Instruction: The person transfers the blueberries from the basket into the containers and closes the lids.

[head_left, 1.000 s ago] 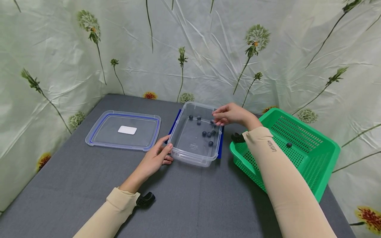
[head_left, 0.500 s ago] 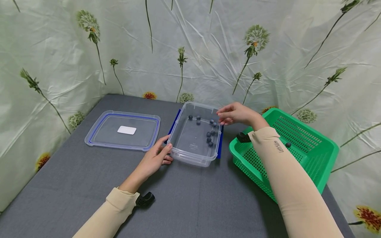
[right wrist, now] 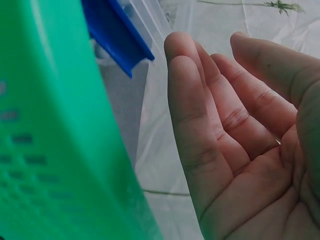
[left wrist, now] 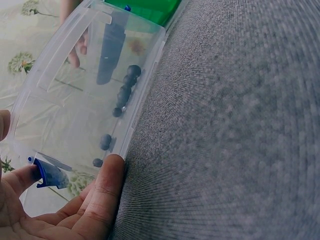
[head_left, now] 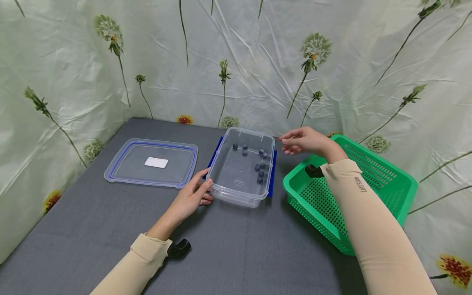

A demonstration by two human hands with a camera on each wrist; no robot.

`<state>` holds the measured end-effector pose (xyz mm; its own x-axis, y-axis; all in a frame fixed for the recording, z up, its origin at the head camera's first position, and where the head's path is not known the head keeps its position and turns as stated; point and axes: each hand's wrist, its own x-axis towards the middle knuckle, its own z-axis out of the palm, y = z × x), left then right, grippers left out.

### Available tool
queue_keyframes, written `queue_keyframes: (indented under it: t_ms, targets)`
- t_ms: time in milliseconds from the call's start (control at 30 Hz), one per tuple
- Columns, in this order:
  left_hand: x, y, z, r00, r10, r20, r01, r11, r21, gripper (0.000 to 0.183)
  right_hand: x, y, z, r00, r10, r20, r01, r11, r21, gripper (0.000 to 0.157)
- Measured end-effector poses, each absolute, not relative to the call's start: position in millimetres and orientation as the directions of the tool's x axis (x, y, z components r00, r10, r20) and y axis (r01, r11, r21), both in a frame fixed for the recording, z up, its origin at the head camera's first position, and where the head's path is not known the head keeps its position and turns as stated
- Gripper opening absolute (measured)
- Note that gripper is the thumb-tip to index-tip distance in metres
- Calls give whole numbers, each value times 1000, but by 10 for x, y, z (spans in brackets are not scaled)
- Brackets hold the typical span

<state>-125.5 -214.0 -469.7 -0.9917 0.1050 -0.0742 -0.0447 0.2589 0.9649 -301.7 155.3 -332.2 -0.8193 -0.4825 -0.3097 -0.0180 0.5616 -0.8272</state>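
A clear plastic food container with blue side latches stands without its lid on the grey cloth. Several blueberries lie inside it, mostly along the right side, with a few toward the back left. My left hand grips its near left side, thumb at the rim and fingers low against the wall near a blue latch. Just right of the container my right hand hovers, fingers loosely bent. The right wrist view shows its palm holding nothing.
A green perforated basket stands at the right, partly beneath the right sleeve. At the left lies the clear lid with a blue seal and white label. A flowered curtain hangs behind the table.
My right hand has drawn back rightward from over the container toward the basket. Some blueberries have shifted along the container's right side. The sleeve now hides the blueberry seen in the basket. Left hand unmoved.
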Motion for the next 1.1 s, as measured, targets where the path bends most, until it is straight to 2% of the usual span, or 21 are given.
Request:
queue_keyframes:
  t_ms: [1100]
  targets:
    - [-1259,-2137,-4713,-992,113,-60,-33,229,973,57,-2936,2558,-3435,-872,-390,-296,50,530,-846,55]
